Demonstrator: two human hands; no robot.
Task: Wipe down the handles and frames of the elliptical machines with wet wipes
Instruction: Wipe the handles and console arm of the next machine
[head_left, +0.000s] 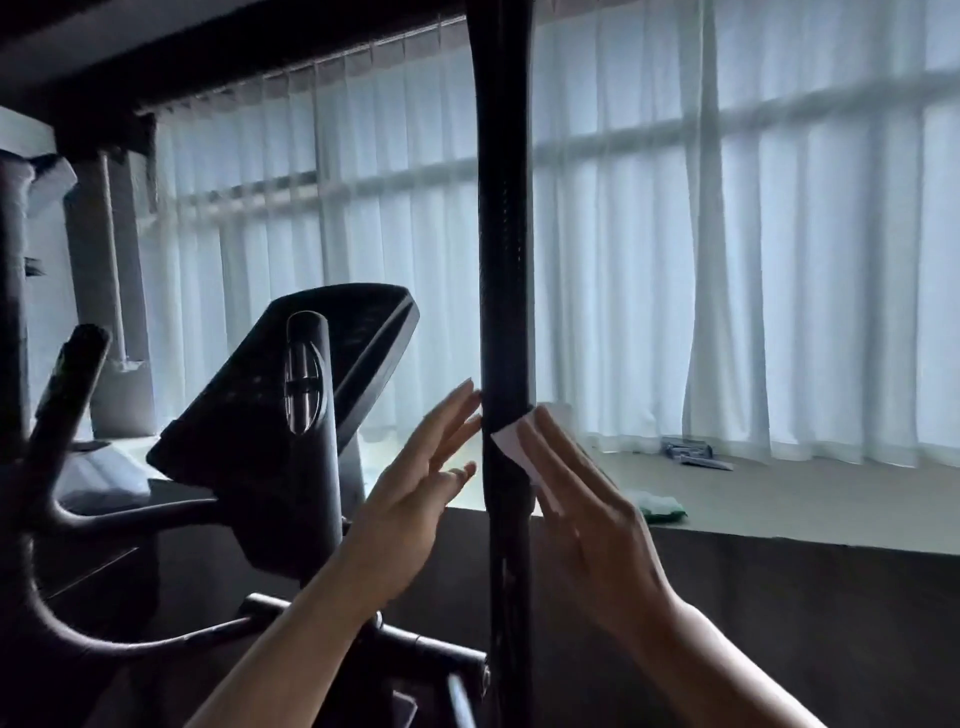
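A tall black handle bar (506, 270) of the elliptical machine rises straight up through the middle of the view. My right hand (587, 525) lies flat with straight fingers and presses a white wet wipe (511, 448) against the bar's right side. Left of the bar, my left hand (415, 488) is spread with straight fingers, its fingertips at the bar's left edge. The machine's black console (291, 384) tilts at the left, with a shorter grip post (306, 374) in front of it.
Curved black handlebars (67, 519) fill the lower left. A window ledge (779, 499) behind the bar carries a green-and-white wipe pack (660, 505) and a small blue item (696, 452). White curtains (727, 234) cover the window. Another machine's upright stands at the far left.
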